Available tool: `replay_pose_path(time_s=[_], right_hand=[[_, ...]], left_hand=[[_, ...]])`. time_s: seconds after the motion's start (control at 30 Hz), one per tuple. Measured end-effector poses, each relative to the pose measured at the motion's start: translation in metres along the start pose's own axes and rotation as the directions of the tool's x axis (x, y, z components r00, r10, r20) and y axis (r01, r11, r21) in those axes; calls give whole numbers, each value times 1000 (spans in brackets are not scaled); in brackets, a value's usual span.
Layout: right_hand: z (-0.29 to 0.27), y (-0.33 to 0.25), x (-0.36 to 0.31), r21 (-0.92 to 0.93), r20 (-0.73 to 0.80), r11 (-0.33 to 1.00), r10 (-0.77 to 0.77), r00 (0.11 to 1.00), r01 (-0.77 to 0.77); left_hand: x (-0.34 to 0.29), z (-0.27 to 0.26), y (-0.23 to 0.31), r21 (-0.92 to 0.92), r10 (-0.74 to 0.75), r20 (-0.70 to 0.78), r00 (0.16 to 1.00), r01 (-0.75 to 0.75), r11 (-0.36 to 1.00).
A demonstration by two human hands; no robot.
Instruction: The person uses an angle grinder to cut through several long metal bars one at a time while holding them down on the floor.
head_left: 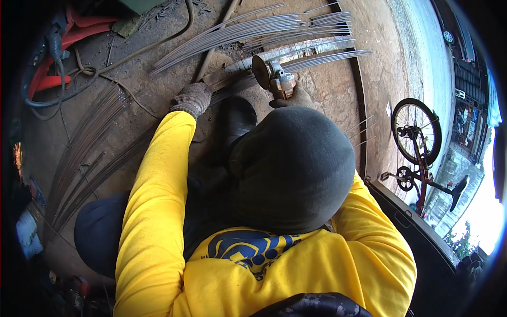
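My left hand [191,100], in a grey-brown knit glove, is closed around a bundle of thin metal rods [232,88] lying over the ground. An angle grinder [284,84] is in my right hand [298,99], whose fingers are partly hidden behind the tool and my raised, dark-trousered knee [296,164]. The grinder's round disc [261,72] stands upright beside the rods, just right of my left hand. From the disc I cannot tell whether it is spinning or touching them. Under the rods' far part runs a pale, worn metal bar [311,47].
More rods [237,34] lie beyond the grinder, and darker ones [90,142] fan out at left. A hose [153,55] and cables cross the ground near a red frame [84,26]. A bicycle [417,137] stands at right past a dark metal edge [359,95].
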State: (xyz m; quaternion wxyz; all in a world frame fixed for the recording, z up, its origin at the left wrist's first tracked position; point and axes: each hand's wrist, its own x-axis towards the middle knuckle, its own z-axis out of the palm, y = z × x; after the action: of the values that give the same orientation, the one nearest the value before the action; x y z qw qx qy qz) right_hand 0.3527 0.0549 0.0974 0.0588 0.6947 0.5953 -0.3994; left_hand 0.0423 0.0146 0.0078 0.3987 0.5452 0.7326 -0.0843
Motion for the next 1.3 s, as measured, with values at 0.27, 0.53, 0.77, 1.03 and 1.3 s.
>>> replay_pose_path(time_s=[0.27,0.53,0.77,1.03,1.3], right_hand=[[-1,0,2,-25,-6,1000,-1,1000,1],[4,-5,8,-77,-11,996,53,999,-54],[10,13,26,-23,-14,1000,-21,1000,20],[8,4,11,-44,-45,998,42,998,-44],[11,15,31,31,5,999,-44,999,44]], left_hand=[[-5,-7,8,-5,-33,16,999,33,999],[-4,2,0,-47,-53,-22,998,52,998],[-6,3,3,-97,-54,-40,998,50,994],[-6,-3,5,-92,-86,65,994,92,991],[6,16,-4,-15,-6,-54,999,5,1000]])
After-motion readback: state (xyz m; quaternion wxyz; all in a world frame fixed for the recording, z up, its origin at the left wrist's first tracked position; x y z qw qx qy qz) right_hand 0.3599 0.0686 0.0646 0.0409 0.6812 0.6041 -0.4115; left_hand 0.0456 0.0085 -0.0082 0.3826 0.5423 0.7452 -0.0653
